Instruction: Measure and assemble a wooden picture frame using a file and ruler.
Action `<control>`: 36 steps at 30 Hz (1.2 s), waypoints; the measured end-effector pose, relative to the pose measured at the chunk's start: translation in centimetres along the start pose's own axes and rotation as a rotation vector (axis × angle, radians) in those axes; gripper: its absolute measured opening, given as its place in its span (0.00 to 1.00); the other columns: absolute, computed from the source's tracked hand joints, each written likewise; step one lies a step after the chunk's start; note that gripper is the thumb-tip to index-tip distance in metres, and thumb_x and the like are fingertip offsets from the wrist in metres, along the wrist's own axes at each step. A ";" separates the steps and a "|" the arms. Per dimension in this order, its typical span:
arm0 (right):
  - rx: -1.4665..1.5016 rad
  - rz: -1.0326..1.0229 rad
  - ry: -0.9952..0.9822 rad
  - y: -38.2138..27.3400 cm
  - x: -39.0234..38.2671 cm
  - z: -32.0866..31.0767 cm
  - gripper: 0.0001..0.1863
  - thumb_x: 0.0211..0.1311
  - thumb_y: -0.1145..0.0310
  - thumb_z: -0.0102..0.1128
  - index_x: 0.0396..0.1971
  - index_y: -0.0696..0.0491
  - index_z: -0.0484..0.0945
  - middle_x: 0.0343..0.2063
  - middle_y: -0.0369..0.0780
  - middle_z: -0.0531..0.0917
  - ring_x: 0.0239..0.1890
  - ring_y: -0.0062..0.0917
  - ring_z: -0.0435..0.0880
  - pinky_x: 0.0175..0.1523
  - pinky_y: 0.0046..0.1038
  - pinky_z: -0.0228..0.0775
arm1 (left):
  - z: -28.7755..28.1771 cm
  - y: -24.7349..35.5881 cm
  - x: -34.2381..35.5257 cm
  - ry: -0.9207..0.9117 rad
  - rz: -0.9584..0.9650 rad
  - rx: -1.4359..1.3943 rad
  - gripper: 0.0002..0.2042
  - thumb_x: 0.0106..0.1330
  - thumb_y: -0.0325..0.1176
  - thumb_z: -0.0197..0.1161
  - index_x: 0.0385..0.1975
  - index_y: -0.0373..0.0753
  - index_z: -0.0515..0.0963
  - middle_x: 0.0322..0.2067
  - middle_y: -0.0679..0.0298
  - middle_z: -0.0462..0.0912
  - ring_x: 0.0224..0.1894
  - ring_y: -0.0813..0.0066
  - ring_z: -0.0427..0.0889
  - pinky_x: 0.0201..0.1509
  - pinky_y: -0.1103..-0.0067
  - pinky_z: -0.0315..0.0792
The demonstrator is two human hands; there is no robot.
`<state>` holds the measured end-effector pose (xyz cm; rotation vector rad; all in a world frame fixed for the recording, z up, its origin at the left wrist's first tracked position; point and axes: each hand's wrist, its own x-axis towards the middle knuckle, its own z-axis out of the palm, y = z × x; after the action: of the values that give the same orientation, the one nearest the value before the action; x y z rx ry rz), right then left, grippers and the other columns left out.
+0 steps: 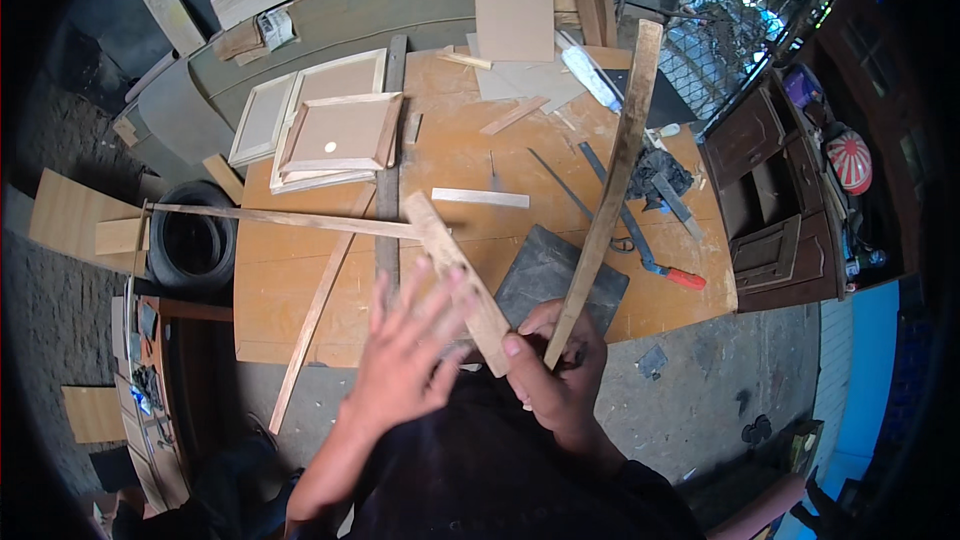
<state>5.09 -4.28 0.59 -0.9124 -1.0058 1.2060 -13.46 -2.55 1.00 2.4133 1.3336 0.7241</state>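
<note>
Over the near edge of the wooden table (pixel 450 145), my right hand (pixel 572 390) holds two pieces of wood. Its thumb presses on the lower end of a short, flat wooden strip (pixel 462 285), which slants up to the left. A longer, darker wooden strip (pixel 612 175) rises from the same hand toward the far right. My left hand (pixel 405 370) is open beside the short strip, fingers spread and blurred by motion. Whether its fingertips touch the strip, I cannot tell. Below the strips lies a dark square board (pixel 520 270), partly covered by my right hand.
Framed wooden panels (pixel 340 130) stack at the table's far left. Long wooden strips (pixel 322 310) overhang its left and front edges. A red-handled tool (pixel 684 280) and black plastic (pixel 655 176) lie at right. A tyre (pixel 222 240) stands left, a dark cabinet (pixel 735 180) right.
</note>
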 end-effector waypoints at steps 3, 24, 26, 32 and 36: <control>0.019 0.088 0.021 -0.2 0.3 -0.3 0.09 0.63 0.78 0.62 0.35 0.56 0.70 0.21 0.34 0.76 0.16 0.11 0.73 0.21 0.16 0.62 | -0.5 0.9 -0.3 -0.025 0.008 -0.006 0.26 0.57 0.32 0.66 0.59 0.48 0.77 0.68 0.60 0.69 0.75 0.47 0.55 0.75 0.47 0.38; 0.050 0.042 -0.092 0.6 0.1 -2.0 0.08 0.66 0.79 0.58 0.36 0.55 0.66 0.20 0.35 0.74 0.16 0.12 0.71 0.22 0.18 0.61 | 0.5 -0.4 0.8 -0.064 0.137 0.064 0.33 0.51 0.30 0.61 0.64 0.49 0.73 0.68 0.63 0.68 0.75 0.44 0.52 0.74 0.43 0.40; 0.003 0.014 -0.098 0.9 -0.7 -2.6 0.08 0.66 0.79 0.58 0.36 0.55 0.66 0.21 0.35 0.74 0.17 0.12 0.72 0.23 0.18 0.62 | 0.0 -1.7 2.4 -0.040 0.000 0.165 0.35 0.51 0.31 0.62 0.66 0.45 0.70 0.70 0.57 0.65 0.75 0.41 0.51 0.74 0.44 0.42; -0.052 0.076 -0.081 1.1 -1.6 -3.7 0.07 0.66 0.80 0.57 0.36 0.56 0.67 0.21 0.36 0.75 0.18 0.13 0.74 0.23 0.18 0.63 | 0.9 -1.1 2.0 -0.060 0.057 0.070 0.35 0.53 0.30 0.59 0.68 0.51 0.68 0.72 0.66 0.61 0.77 0.48 0.48 0.73 0.40 0.41; -0.043 0.076 -0.039 1.0 -1.5 -3.7 0.07 0.66 0.80 0.57 0.36 0.57 0.68 0.22 0.37 0.75 0.18 0.15 0.75 0.23 0.19 0.65 | 2.2 1.3 0.2 -0.112 0.157 0.033 0.35 0.52 0.29 0.58 0.66 0.54 0.71 0.71 0.73 0.64 0.77 0.49 0.48 0.73 0.40 0.36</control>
<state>8.22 -5.77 -1.71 -0.9709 -1.0396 1.2745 -11.25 -3.11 -0.13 2.5661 1.1315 0.5991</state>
